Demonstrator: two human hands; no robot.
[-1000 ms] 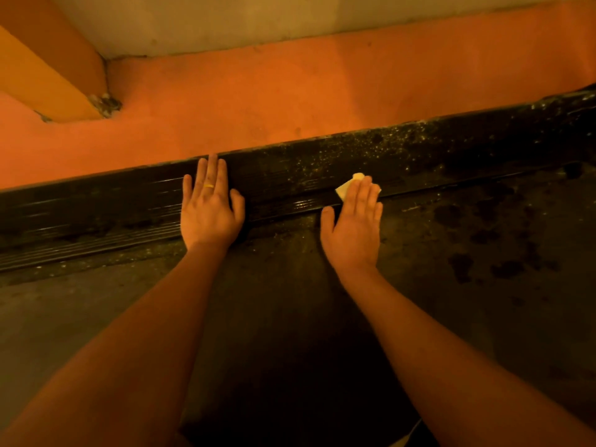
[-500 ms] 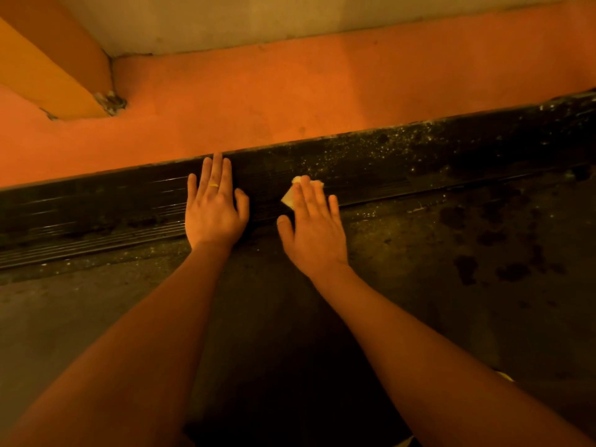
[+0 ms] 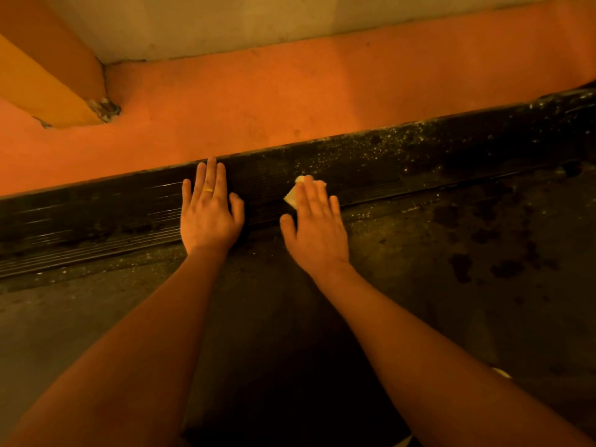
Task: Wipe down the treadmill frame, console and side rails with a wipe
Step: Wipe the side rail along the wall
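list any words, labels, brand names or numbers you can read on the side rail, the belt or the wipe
None: no text, label or number is readable anywhere.
Side rail: only ridges and pale dust specks.
Belt: only dark stains.
Wipe under the right hand: the visible corner is blank.

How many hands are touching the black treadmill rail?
2. The left hand lies flat on the side rail. The right hand, just to its right, presses the wipe onto the same rail. No other hands show.
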